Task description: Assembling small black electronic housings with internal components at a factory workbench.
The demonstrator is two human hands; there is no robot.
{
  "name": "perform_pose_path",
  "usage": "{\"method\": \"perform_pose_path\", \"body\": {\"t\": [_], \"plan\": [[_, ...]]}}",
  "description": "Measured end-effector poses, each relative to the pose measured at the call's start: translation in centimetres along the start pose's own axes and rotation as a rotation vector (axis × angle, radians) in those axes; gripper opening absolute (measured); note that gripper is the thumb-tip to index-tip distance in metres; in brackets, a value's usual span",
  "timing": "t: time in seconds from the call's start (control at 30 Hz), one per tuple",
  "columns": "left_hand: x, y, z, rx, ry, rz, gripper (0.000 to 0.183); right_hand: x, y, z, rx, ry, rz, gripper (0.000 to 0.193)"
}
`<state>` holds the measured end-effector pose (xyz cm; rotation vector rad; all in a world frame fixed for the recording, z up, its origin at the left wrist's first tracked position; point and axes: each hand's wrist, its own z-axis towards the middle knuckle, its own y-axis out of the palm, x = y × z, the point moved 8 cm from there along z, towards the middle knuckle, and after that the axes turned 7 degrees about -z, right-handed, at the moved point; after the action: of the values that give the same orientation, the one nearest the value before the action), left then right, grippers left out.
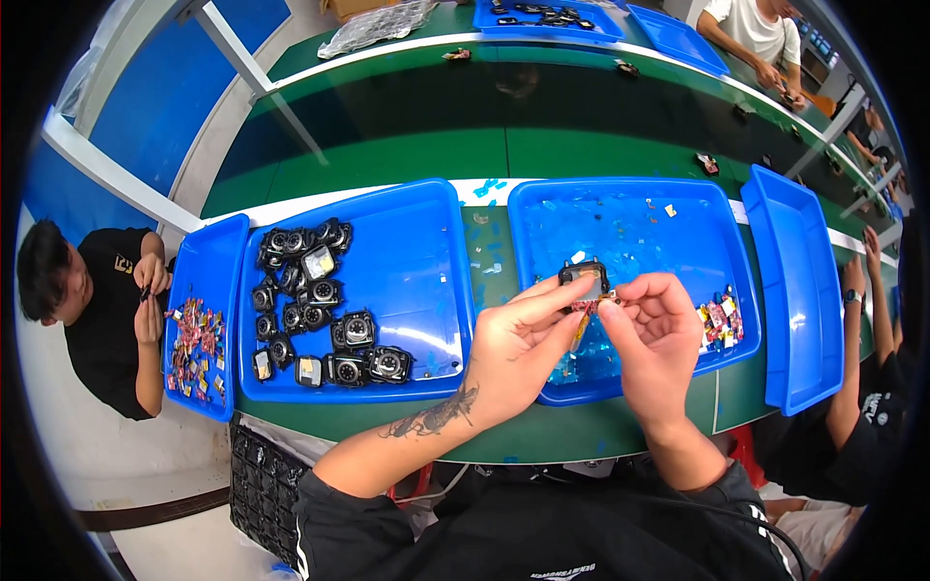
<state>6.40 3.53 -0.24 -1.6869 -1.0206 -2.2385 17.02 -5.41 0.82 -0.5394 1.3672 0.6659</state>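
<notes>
Black shirt cloth [523,528] spreads along the near edge, with both bare forearms reaching out from its sleeves; the left forearm bears a dark tattoo [431,416]; the left hand [513,353] has its thumb and forefinger closed on a small black case [599,275], the forefinger lying across its greyish inside; the right hand [668,339] has its thumb and forefinger drawn nearly together at the case's near right corner, beside a small red piece [584,305], though I cannot tell whether they pinch it or only touch it; a yellow strip [581,331] hangs below the red piece; case and hands are above a blue tray [717,228] strewn with shiny blue scraps, and a heap of red and yellow bits [721,321] lies in its right-hand corner; to the left, a second blue tray [441,290] holds a cluster of black cases [354,330], most showing round dials, a few showing pale faces; farther left, a narrower tray [223,252] holds more red and yellow parts [197,339], and a co-worker [107,320] in black sits beside it, hands raised together; another blue tray [799,290] stands on the right; behind these runs a green table [572,150], with a person in white [760,44] beyond it at the upper right.
</notes>
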Motion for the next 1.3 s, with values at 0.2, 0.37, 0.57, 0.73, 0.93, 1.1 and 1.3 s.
{"method": "perform_pose_path", "body": {"t": [0.2,0.37,0.57,0.73,0.93,1.1,1.3], "plan": [[0.1,-0.2,-0.1,0.058,0.027,-0.043,0.035,-0.6,0.4,-0.6,0.074,-0.151,-0.140,0.020],[0.1,-0.3,-0.3,0.097,-0.037,-0.067,0.036,-0.6,0.5,-0.8,0.126,-0.207,-0.153,0.021],[0.4,0.1,-0.4,0.137,-0.024,-0.090,0.038,0.0,0.3,-0.9,0.144,-0.204,-0.165,0.022],[0.3,-0.4,-0.9,0.167,0.091,-0.002,0.034,0.0,1.3,-0.4,0.136,-0.097,-0.161,0.031],[0.0,-1.0,0.1,0.224,0.151,0.004,0.041,-2.1,3.0,0.1,-0.036,-0.473,-0.654,0.042],[5.6,-2.8,0.5,0.092,0.241,0.843,0.055,-2.1,3.4,6.8,-0.239,-0.253,-0.425,0.057],[12.6,-10.7,-6.5,0.089,0.143,1.935,0.040,5.2,-1.6,23.7,-0.239,0.273,-0.682,0.068]]}}
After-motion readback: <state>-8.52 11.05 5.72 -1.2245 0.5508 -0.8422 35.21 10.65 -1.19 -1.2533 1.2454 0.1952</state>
